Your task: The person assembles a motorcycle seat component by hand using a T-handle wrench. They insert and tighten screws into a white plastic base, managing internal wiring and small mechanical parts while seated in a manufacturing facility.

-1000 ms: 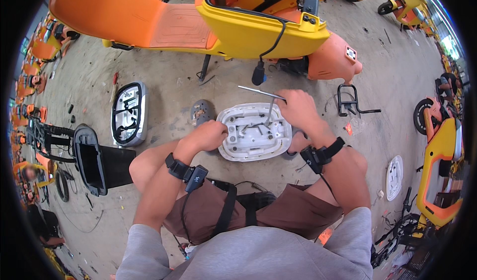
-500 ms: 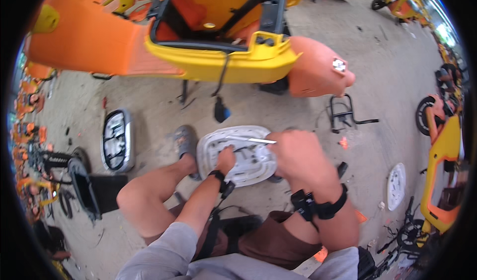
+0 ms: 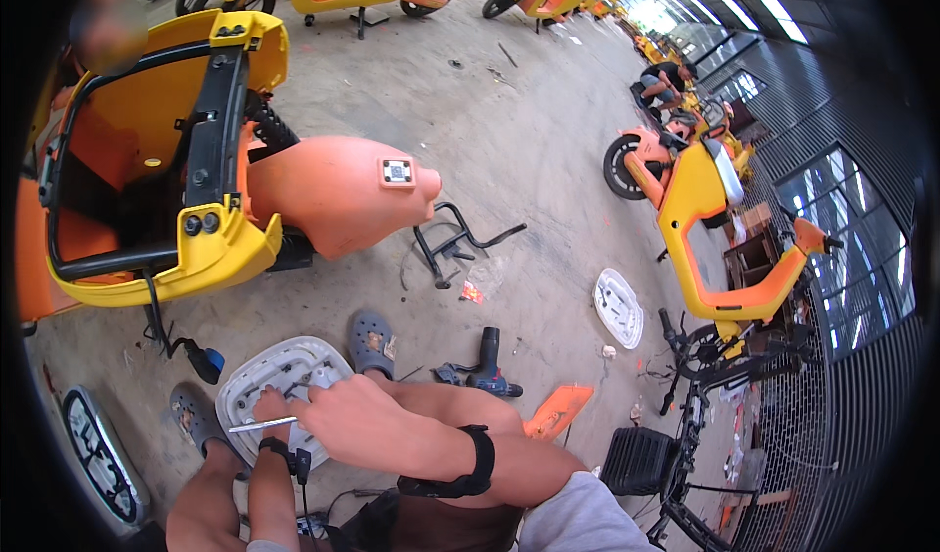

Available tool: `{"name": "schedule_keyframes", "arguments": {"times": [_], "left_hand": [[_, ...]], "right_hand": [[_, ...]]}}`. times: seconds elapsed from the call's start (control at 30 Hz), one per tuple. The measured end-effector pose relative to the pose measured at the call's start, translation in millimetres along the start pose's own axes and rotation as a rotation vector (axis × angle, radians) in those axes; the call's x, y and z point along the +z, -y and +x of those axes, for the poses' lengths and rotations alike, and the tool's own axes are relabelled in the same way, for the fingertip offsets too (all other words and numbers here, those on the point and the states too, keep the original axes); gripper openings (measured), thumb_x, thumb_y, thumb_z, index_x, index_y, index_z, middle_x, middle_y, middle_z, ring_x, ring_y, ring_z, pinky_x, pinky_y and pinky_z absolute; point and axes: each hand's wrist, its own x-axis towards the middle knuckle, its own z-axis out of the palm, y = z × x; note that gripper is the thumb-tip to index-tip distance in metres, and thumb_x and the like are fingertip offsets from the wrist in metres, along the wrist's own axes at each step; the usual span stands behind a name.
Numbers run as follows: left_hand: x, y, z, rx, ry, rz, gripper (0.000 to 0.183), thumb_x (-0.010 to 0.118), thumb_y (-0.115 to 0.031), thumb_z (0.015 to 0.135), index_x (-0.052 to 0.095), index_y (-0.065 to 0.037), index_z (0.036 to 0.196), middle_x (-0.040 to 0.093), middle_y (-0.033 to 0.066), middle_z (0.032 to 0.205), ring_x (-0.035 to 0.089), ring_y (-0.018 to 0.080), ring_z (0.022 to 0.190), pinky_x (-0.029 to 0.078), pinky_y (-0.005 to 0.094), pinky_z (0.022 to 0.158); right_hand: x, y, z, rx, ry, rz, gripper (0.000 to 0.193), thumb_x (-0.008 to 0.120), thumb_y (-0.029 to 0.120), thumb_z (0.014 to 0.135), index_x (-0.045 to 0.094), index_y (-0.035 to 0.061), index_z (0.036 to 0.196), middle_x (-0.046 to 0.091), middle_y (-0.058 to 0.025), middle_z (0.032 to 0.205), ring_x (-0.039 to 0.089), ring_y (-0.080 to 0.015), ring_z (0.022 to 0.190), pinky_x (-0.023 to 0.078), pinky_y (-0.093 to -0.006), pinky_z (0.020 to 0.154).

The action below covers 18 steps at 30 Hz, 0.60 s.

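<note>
A white ribbed plastic panel [image 3: 318, 349] with rounded corners lies between my feet, its hollow side up. My left hand [image 3: 271, 407] reaches down into it, fingers drawn together against the ribs; whatever they pinch is too small to make out. Above the panel's near right side, my right hand [image 3: 343, 417] is closed around a slim silver metal tool [image 3: 262, 425]. The tool's shaft sticks out leftward, past my left wrist. Its grip is hidden in my fist, and its exact kind does not show.
A yellow and orange scooter body [image 3: 333, 185] stands ahead left. Right of my knees lie a cordless drill [image 3: 490, 364] and an orange plate [image 3: 558, 412]. Farther out are a black metal stand [image 3: 431, 256], another white panel [image 3: 619, 309], a scooter [image 3: 685, 234] and a crouching person [image 3: 666, 87].
The view has swung to the right, bringing the drill and the right-hand scooter into fuller sight. My right hand still holds the silver tool, and my left hand stays at the panel.
</note>
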Motion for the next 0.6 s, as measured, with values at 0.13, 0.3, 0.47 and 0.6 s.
{"name": "schedule_keyframes", "arguments": {"times": [0.13, 0.3, 0.47, 0.6], "left_hand": [[-4, -1, -2, -0.004, -0.007, -0.01, 0.025, 0.052, -0.025, 0.096, 0.062, -0.004, 0.106, 0.068, 0.0211, 0.099, 0.066, 0.0407, 0.093, 0.054, 0.0479, 0.078], [-7, 2, -11, 0.015, -0.023, -0.024, 0.028, 0.053, -0.028, 0.096, 0.061, -0.006, 0.111, 0.068, 0.0206, 0.102, 0.067, 0.04, 0.093, 0.054, 0.0479, 0.075], [-3, 0, -11, -0.012, 0.002, -0.009, 0.031, 0.055, -0.032, 0.096, 0.059, -0.007, 0.116, 0.068, 0.0201, 0.104, 0.068, 0.0393, 0.094, 0.055, 0.0478, 0.073], [-5, -3, 2, -0.079, 0.139, 0.105, 0.035, 0.056, -0.034, 0.097, 0.058, -0.009, 0.12, 0.067, 0.0196, 0.106, 0.069, 0.0387, 0.095, 0.055, 0.0478, 0.071]], "right_hand": [[-1, 5, 4, -0.026, 0.098, -0.04, 0.017, 0.063, 0.012, 0.087, 0.063, 0.0004, 0.1, 0.067, -0.0138, 0.079, 0.069, -0.0322, 0.07, 0.05, -0.0435, 0.056], [10, 6, 12, -0.061, 0.056, -0.042, 0.016, 0.062, 0.016, 0.09, 0.062, 0.0023, 0.098, 0.066, -0.0126, 0.078, 0.069, -0.0321, 0.07, 0.05, -0.0442, 0.056], [6, 11, 17, -0.042, 0.039, -0.004, 0.015, 0.062, 0.016, 0.091, 0.061, 0.0025, 0.098, 0.065, -0.0125, 0.077, 0.067, -0.0332, 0.067, 0.05, -0.0433, 0.055], [8, 10, 17, -0.04, 0.074, -0.005, 0.015, 0.061, 0.015, 0.091, 0.061, 0.0027, 0.099, 0.064, -0.0127, 0.077, 0.066, -0.034, 0.066, 0.051, -0.0435, 0.055]]}}
